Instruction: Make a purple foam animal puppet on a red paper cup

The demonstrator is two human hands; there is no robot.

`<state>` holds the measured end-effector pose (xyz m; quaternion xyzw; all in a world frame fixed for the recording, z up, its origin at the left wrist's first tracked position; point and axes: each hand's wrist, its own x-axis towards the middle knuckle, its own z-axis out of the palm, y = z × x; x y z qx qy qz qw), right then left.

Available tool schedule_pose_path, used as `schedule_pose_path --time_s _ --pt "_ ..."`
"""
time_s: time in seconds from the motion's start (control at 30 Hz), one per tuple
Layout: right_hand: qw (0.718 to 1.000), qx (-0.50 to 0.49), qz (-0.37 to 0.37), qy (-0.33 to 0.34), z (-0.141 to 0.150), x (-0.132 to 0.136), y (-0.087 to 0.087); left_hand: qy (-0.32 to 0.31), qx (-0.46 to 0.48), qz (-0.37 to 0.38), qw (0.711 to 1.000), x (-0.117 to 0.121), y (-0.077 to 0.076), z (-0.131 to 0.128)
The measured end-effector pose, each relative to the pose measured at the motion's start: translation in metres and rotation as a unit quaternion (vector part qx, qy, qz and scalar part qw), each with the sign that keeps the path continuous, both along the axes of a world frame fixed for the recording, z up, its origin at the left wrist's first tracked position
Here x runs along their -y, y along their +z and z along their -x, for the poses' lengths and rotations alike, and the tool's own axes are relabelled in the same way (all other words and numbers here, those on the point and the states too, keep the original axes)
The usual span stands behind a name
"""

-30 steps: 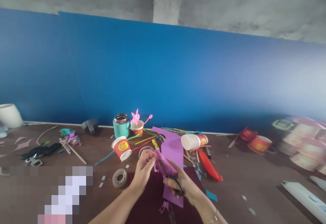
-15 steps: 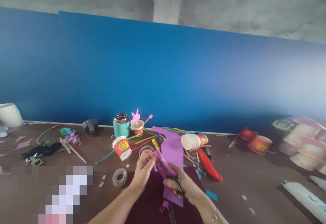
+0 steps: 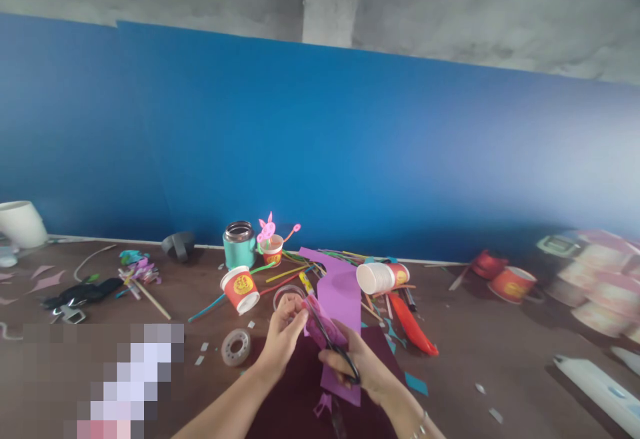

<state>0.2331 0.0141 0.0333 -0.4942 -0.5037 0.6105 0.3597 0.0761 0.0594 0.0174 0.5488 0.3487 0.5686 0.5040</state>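
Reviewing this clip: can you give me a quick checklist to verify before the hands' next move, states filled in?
1. Scissors in the right hand: ok.
2. Pink paper piece held by the left hand: ok, at its far end.
3. Left fingertips clear of the blades: cannot tell; they are very close.
4. Area beneath the hands free of loose paper: not ok; the purple sheet runs under them.
5. Tape roll apart from both hands: ok.
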Motion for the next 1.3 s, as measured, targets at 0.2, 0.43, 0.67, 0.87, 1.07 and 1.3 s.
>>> schedule_pose_path --time_s 0.2,0.43,0.67,0.87,1.07,1.3 --pt "1.000 0.004 -0.004 -0.026 0.001 -0.002 -0.012 -0.005 0.022 0.025 0.999 0.000 -0.001 -0.001" --pt "1.000 -0.005 -0.015 -0.010 0.000 -0.004 -0.013 -0.010 0.031 0.039 0.999 -0.001 -0.002 -0.001" --pt "1.000 -0.014 -0.011 -0.010 0.000 -0.003 -0.009 -0.018 0.039 0.039 0.998 -0.004 -0.005 0.000" --pt "1.000 -0.016 -0.004 -0.017 0.002 -0.001 -0.003 -0.026 0.061 0.045 0.997 -0.003 -0.005 0.001" --pt "1.000 -0.008 0.002 -0.018 0.001 -0.002 0.000 -0.040 0.069 0.055 0.995 -0.002 0.001 0.001" --pt "0.999 0.026 0.004 0.026 -0.004 -0.006 0.003 -0.111 0.074 0.091 0.987 -0.002 0.003 0.003"
